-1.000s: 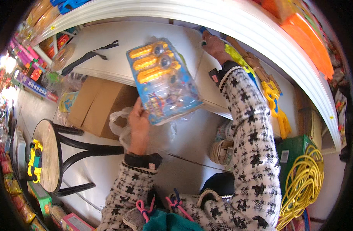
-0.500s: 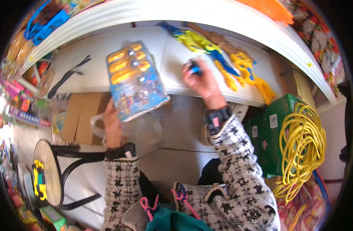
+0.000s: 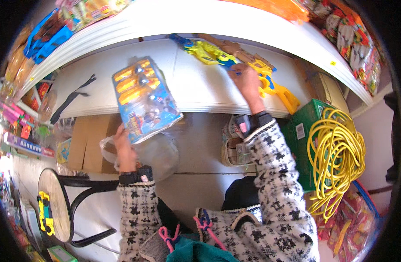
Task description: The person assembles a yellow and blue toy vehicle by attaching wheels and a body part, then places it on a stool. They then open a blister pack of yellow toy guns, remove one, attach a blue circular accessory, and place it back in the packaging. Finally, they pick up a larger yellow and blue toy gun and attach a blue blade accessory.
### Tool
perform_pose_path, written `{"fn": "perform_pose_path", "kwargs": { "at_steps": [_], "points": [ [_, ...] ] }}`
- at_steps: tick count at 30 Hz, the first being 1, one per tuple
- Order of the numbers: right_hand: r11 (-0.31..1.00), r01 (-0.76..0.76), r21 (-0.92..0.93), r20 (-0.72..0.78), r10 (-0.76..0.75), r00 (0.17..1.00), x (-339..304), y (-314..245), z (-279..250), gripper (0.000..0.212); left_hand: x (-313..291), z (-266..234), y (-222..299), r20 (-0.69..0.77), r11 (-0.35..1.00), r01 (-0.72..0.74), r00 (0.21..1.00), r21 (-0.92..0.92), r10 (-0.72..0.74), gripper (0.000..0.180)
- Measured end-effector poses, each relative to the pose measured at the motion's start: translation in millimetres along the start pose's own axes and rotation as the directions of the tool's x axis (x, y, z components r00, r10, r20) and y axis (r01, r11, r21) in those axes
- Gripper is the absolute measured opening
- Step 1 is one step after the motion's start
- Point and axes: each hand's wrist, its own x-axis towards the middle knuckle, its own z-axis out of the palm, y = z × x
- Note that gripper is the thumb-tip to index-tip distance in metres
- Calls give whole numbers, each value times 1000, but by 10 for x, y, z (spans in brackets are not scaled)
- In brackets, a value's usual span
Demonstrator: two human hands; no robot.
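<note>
My left hand grips the lower left corner of a blue toy package, a flat pack with yellow-orange pieces under clear plastic. The pack tilts in front of the white shelf. A clear plastic bag hangs beside and below that hand. Over the shelf, my right hand is closed, its fingers curled at the end of a yellow-green and blue toy gun. What the fingers hold is hidden. Right beside them lies a yellow toy gun with a brown part behind it.
An upper shelf edge curves above my hands. A black strap lies on the left of the lower shelf. Below stand a cardboard box and a round stool bearing a toy vehicle. Coiled yellow hose hangs by a green box.
My right hand has moved right and away from me to the toy guns. The small blue and black thing seen in it before no longer shows. The package has shifted slightly left in view.
</note>
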Motion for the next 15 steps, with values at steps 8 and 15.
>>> {"fn": "perform_pose_path", "kwargs": {
  "at_steps": [8, 15],
  "points": [
    [789, 610, 74, -197, -588, 785, 537, 620, 224, 57, -156, 190, -30, -241, 998, 27, 970, -61, -41, 26],
    [885, 398, -240, 285, -328, 901, 847, 837, 256, 57, -134, 204, 23, -43, 1000, -20, 999, -16, 20, 30]
  ]
}}
